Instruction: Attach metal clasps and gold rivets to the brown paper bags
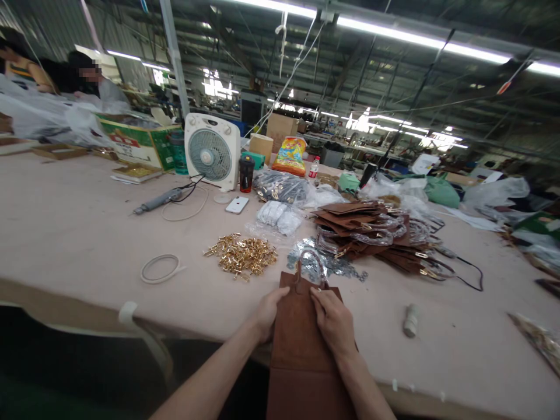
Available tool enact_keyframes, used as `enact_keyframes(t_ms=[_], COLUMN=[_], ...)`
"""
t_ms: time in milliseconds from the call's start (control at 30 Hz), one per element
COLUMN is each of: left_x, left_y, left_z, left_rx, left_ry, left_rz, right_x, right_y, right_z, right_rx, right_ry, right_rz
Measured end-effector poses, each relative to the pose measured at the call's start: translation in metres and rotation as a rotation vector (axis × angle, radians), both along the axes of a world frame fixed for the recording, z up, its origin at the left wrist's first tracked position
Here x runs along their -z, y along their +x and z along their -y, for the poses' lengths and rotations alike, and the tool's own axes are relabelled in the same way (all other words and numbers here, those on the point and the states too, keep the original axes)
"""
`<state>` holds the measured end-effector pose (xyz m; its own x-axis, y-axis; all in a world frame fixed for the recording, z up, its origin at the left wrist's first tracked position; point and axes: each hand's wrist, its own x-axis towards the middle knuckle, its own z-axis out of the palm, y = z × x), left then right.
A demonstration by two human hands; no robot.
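Note:
A brown suede-like bag panel [298,344] lies over the near table edge, with a plastic-wrapped curved handle [311,265] at its top. My left hand [268,312] grips the panel's left edge, fingers curled around it. My right hand [332,318] rests on the panel's upper right, fingers pinched near the handle's base. A heap of gold metal fittings [242,255] and a scatter of silver washers [332,265] lie just beyond. A stack of similar brown panels with wrapped handles [376,233] sits to the right.
On the long table [65,233]: a white fan [212,153], a phone [237,205], a dark cup [246,174], a power tool with cable [158,202], a white ring [160,268], a small white roll [410,319], bags of parts [280,186]. People sit at far left [90,76].

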<state>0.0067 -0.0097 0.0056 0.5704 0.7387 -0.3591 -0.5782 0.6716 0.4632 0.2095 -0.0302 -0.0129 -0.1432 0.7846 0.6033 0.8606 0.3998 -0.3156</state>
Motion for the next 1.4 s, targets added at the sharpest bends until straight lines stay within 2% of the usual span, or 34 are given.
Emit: enact_keyframes(t_ms=[200, 400, 633, 767, 900, 967, 1067, 1200, 1300, 1400], left_x=[0.002, 0.003, 0.006, 0.011, 0.011, 0.008, 0.001, -0.004, -0.002, 0.003], left_y=[-0.001, -0.001, -0.001, 0.003, 0.005, 0.002, -0.006, -0.013, -0.011, -0.01], left_z=[0.0, 0.001, 0.001, -0.002, -0.001, 0.001, 0.007, 0.01, 0.006, 0.003], left_rx=[0.009, -0.02, -0.004, -0.095, -0.141, -0.234, -0.416, -0.41, -0.415, -0.436], left_ry=[-0.005, -0.018, 0.006, 0.115, 0.357, 0.464, 0.593, 0.8, 0.774, 0.723], left_rz=[0.022, 0.034, 0.009, -0.066, -0.11, -0.187, -0.477, -0.81, -0.931, -0.913], right_x=[0.004, 0.011, 0.016, 0.028, 0.043, 0.048, 0.052, 0.048, 0.04, 0.03], right_y=[-0.004, -0.009, -0.02, -0.019, -0.008, -0.003, 0.002, 0.001, -0.004, -0.008], right_z=[0.004, 0.018, 0.026, 0.028, 0.024, 0.02, 0.016, 0.022, 0.03, 0.034], right_rx=[0.065, 0.003, 0.042, 0.069, 0.017, -0.023, -0.075, -0.079, -0.059, -0.034], right_ry=[0.032, 0.014, 0.019, 0.015, 0.022, 0.052, 0.075, 0.015, -0.047, -0.1], right_rz=[0.121, 0.207, 0.272, 0.174, 0.083, 0.06, 0.015, -0.035, -0.083, -0.153])
